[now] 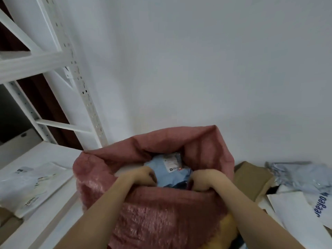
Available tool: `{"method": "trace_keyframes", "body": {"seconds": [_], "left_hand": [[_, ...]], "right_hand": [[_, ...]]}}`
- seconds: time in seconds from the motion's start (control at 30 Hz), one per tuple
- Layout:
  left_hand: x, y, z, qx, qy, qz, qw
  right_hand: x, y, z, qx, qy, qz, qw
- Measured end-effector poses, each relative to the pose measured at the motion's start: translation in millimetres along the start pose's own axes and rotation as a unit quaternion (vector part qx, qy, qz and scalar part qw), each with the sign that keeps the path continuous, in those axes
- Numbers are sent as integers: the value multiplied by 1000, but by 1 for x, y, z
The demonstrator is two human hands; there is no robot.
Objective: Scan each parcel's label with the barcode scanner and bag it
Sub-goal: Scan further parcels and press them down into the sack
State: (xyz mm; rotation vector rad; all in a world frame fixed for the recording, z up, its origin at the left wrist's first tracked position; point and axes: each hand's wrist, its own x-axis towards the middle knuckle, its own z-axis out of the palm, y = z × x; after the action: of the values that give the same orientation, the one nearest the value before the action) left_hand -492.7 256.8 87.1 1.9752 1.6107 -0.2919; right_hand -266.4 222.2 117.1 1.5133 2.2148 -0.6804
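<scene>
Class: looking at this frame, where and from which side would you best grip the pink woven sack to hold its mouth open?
Probably grip the pink woven sack by its near rim, from above. The rim is rolled and soft, so fingers can curl over it, as the left hand and right hand do.

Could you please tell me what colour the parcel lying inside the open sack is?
Light blue, with a white label; the parcel shows in the head view.

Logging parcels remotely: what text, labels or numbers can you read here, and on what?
"eeyeo", blue letters cut by the frame edge, on the white mailer at right.
"2002" or similar, blurred, on the white parcel at left.
Shipping label on the blue parcel inside the red sack: too blurred to read.
</scene>
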Motion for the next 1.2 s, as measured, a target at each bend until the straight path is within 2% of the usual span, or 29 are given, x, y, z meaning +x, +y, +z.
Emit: {"method": "trace_keyframes", "body": {"seconds": [0.03,0.1,0.17,0.23,0.33,0.4,0.47,0.57,0.63,0.77,0.83,0.87,0.93,1.0,1.07,1.13,1.2], "left_hand": [[1,-2,2,9,-45,-6,999],[7,-9,-6,-48,-53,-25,997],[19,-18,-19,-103,-7,-42,994],[34,-27,-32,-83,60,-42,994],[56,-44,-42,-90,143,-56,984],[60,-47,-46,-94,214,-55,971],[65,-43,-47,-108,240,-26,964],[65,-27,-40,-112,232,-12,966],[60,-18,-36,-111,224,-8,968],[35,0,-34,-112,209,-3,971],[21,9,-31,-114,208,1,972],[13,15,-27,-115,209,-1,971],[-2,28,-18,-112,214,-14,970],[-17,48,-5,-101,217,-31,970],[-32,73,12,-81,218,-44,972],[-46,98,34,-61,220,-49,972],[-58,122,59,-38,210,-57,975]], "right_hand": [[-1,1,2,-40,-72,16,996],[0,6,2,-32,-106,31,993],[8,11,-6,70,-48,45,995],[20,14,-15,147,63,53,986],[33,16,-18,180,217,69,957],[30,14,-18,183,246,75,949],[23,8,-18,193,197,33,961],[5,-14,-17,214,71,-46,973],[-6,-26,-14,201,19,-89,975],[-30,-40,-3,134,-127,-125,975],[-40,-42,8,112,-160,-129,972],[-47,-42,12,94,-155,-131,975],[-63,-37,20,79,-97,-138,982],[-85,-24,28,140,-7,-133,981],[-108,-3,41,143,40,-115,982],[-129,20,60,76,19,-87,993],[-150,39,84,70,0,-77,995]]}}
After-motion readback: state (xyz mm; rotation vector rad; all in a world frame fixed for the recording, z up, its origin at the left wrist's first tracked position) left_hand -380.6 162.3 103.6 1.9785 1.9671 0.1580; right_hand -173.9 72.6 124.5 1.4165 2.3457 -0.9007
